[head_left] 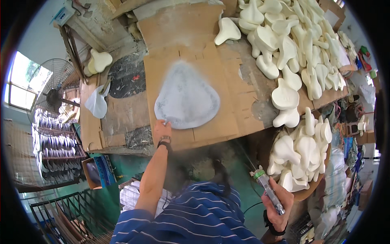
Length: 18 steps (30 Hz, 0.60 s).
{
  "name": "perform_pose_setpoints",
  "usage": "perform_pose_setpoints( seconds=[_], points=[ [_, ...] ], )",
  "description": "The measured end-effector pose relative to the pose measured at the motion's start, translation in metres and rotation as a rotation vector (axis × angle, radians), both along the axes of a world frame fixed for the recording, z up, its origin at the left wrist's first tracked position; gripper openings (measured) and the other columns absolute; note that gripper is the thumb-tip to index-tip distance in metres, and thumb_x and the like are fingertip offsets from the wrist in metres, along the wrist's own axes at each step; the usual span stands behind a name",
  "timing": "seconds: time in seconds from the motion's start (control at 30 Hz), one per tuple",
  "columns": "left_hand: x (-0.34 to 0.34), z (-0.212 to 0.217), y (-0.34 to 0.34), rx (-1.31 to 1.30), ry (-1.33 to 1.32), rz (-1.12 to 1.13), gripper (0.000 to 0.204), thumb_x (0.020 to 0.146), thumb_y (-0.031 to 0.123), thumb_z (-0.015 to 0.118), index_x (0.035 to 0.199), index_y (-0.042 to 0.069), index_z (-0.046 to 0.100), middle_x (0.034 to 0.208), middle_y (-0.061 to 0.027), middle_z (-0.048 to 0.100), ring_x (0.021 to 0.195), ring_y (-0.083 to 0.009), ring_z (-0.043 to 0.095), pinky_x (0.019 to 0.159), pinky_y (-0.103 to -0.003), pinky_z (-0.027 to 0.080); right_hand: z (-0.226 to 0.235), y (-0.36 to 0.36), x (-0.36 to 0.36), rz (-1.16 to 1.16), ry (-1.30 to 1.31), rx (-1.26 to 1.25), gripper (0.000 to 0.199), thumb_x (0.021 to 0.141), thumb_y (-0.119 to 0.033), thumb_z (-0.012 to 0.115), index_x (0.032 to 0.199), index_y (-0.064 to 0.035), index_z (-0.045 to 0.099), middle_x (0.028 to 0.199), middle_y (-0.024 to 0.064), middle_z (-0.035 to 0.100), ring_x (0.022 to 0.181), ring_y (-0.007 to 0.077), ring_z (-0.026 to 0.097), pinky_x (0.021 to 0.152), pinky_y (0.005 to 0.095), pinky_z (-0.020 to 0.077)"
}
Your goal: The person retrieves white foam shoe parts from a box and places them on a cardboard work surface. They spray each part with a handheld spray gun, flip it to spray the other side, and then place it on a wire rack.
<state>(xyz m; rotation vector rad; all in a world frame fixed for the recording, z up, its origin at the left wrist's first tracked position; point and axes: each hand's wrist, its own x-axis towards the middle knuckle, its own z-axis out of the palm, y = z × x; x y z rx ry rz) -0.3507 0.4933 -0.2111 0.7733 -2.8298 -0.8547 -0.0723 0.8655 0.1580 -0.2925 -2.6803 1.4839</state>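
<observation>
The person stands at a cluttered workbench (122,138) with the left hand (161,129) stretched out to the near edge of a grey, rounded-triangular sheet (186,99) that lies flat on a sheet of cardboard (211,65). The fingers pinch or press the sheet's lower left rim; I cannot tell whether they have it lifted or only hold it down. The right hand (279,203) hangs low beside the body, well apart from the sheet, closed around a slim spray gun (268,189) with a green collar near its nozzle, the nozzle pointing up and away from the bench.

Judging by how things lie, the spraying of this piece looks done or nearly so: the sheet carries a mottled, speckled grey coat, denser round the rim, and a pale halo of overspray rings it on the cardboard. With the gun lowered, what seems left is to take the piece off the bench. A similar pale sheet (96,103) lies to the left near the bench's far side.

The sheet itself looks thin and limp, wide at the near end and narrowing to a blunt point at the far end, shaped like a saddle cover. To the right, white foam saddle forms (284,44) are heaped along the bench, and more fill a round basket (308,191) below. A wire-guarded fan (55,97) stands at the left
</observation>
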Motion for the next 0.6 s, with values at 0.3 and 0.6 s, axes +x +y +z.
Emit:
perform_pose_setpoints(
  seconds=[0.3, 0.6],
  points=[
    [0.001, 0.025, 0.005, -0.091, -0.066, -0.021, 0.040, 0.073, 0.038, 0.081, 0.104, 0.015, 0.071, 0.093, -0.0117, 0.073, 0.091, -0.0333, 0.069, 0.082, -0.045, 0.055, -0.003, 0.020, -0.017, 0.044, 0.098, -0.009, 0.062, 0.067, 0.009, 0.071, 0.128, 0.0033, 0.062, 0.082, 0.0180, 0.067, 0.068, 0.0286, 0.065, 0.067, 0.0299, 0.0500],
    [-0.008, 0.000, 0.004, 0.483, 0.072, 0.378, 0.039, 0.084, 0.022, 0.074, 0.113, -0.001, 0.061, 0.100, -0.0128, 0.068, 0.087, -0.0283, 0.069, 0.079, -0.043, 0.058, -0.011, 0.037, -0.009, 0.012, -0.006, -0.086, 0.050, 0.078, -0.009, 0.074, 0.125, 0.0049, 0.064, 0.088, 0.0146, 0.071, 0.074, 0.0210, 0.067, 0.074, 0.0298, 0.0518]
  ],
)
